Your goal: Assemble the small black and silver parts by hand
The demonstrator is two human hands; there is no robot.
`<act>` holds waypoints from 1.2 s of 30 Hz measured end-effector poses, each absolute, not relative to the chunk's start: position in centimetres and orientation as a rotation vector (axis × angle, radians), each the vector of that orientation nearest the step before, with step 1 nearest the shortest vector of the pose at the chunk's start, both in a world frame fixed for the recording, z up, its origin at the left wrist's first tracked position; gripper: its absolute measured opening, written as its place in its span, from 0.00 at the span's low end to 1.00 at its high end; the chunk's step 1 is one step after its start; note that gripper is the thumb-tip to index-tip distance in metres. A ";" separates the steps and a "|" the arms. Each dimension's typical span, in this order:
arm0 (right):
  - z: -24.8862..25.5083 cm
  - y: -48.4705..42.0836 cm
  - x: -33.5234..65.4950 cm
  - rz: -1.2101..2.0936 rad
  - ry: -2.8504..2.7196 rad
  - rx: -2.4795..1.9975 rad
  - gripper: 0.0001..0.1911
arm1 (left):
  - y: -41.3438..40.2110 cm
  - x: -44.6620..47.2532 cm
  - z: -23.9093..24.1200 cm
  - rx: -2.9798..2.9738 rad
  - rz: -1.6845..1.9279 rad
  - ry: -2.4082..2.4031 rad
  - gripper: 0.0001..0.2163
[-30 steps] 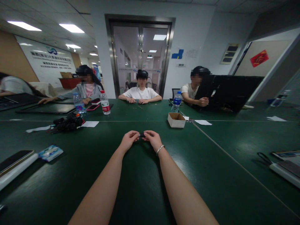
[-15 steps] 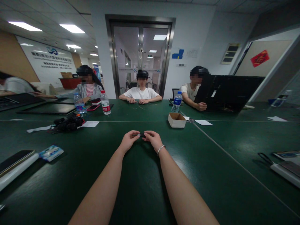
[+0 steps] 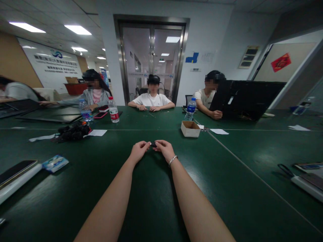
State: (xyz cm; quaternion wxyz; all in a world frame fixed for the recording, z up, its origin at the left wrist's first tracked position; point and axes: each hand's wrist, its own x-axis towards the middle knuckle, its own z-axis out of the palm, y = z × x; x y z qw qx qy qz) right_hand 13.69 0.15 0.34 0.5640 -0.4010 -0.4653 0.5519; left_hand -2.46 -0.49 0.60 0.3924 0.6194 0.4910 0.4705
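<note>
Black piece [image 3: 153, 145], slightly shifted, long axis sideways

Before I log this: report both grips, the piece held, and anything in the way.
Left grip and right grip pinched on small dark piece. Piece mostly hidden by fingers. Open box beyond, to the right, touching neither.

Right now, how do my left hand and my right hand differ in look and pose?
The right hand wears a silvery bracelet at the wrist; the left hand has none. The right hand pinches the small dark object at its black side; the left hand pinches its bright end. Both point inward.
</note>
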 end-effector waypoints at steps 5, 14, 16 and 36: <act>0.3 0.2 13.7 1.287 -1.127 -0.954 0.14 | -0.5 -2.5 0.8 1.577 1.200 1.266 0.18; 0.3 0.2 13.7 1.290 -1.099 -0.955 0.13 | -0.8 -2.4 1.3 1.449 1.132 1.248 0.18; 0.4 0.2 13.6 1.290 -1.091 -0.958 0.12 | -0.8 -2.3 1.4 1.422 1.132 1.264 0.19; 0.1 0.4 13.7 1.297 -1.089 -0.961 0.13 | -1.0 -2.2 1.5 1.492 1.139 1.148 0.22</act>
